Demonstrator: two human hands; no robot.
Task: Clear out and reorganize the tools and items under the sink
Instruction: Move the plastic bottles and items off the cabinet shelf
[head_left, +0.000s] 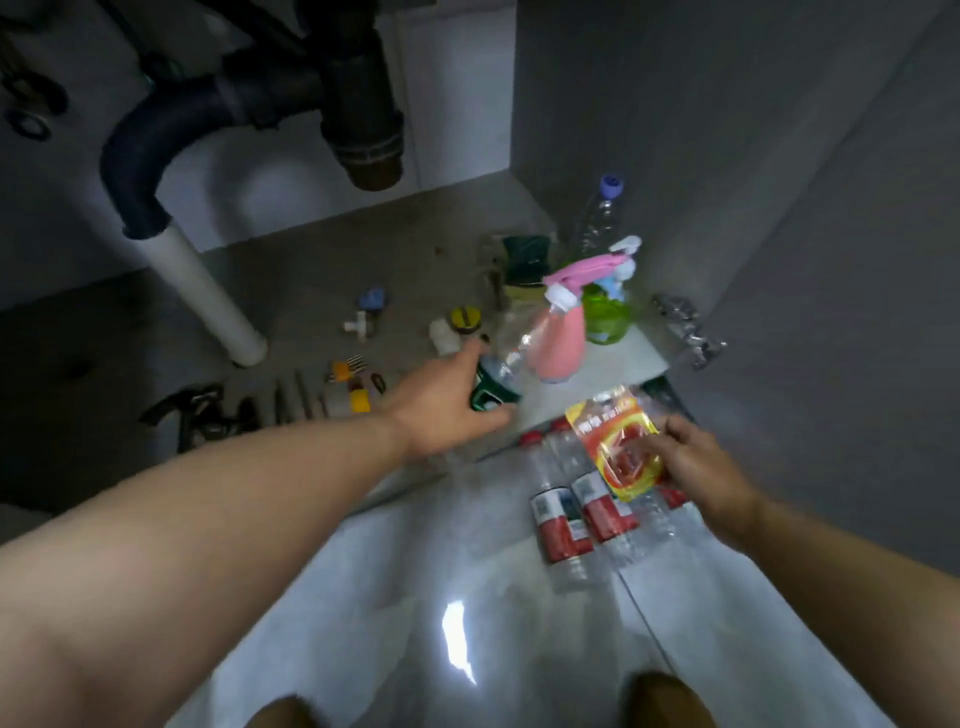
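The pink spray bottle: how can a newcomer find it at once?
Follow the white drain pipe down to the cabinet floor, then look right to the bottles by the side wall. The pink spray bottle stands before a green bottle; only it has a pink body.

The dark tools (197, 415) on the cabinet floor blur together. The red-and-yellow packet (618, 441) hides part of the red-labelled clear plastic bottles (566, 525).

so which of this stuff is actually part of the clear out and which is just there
Part of the job:
- clear bottle with green label, in the left hand
- red and yellow packet, in the right hand
- pink spray bottle
- red-label bottles

Just there:
- drain pipe
- white pipe
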